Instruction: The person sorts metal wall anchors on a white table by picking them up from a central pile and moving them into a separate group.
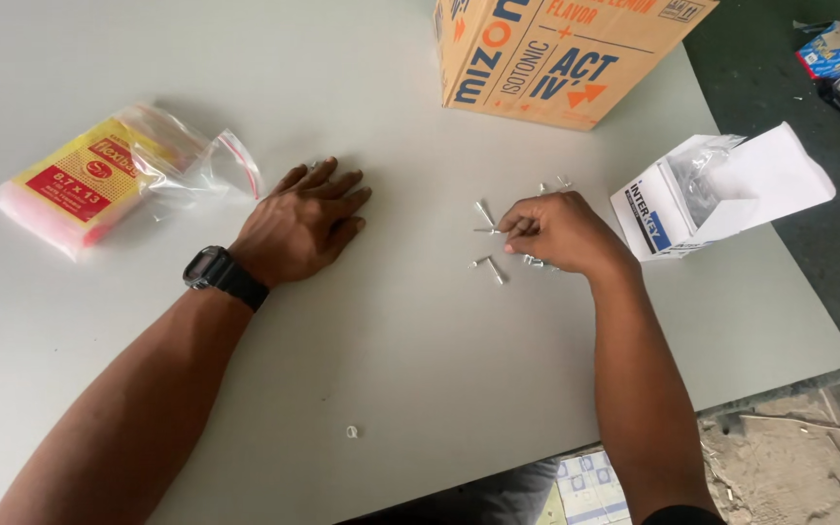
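1. The left hand (301, 226) is laid flat, palm down, on the grey surface (420, 369); a black wristwatch (223, 277) is worn on its wrist.
2. The right hand (558, 233) is curled over a scatter of small metal screws (490, 264), with one pinched at the fingertips (509, 231).
3. A packet of clear zip bags (114, 175), labelled red and yellow, is seen left of the left hand.
4. An opened white box (721, 194) lies just right of the right hand.
5. A cardboard carton (556, 53) stands at the far edge.
6. One small clear item (351, 431) lies apart, near the front.
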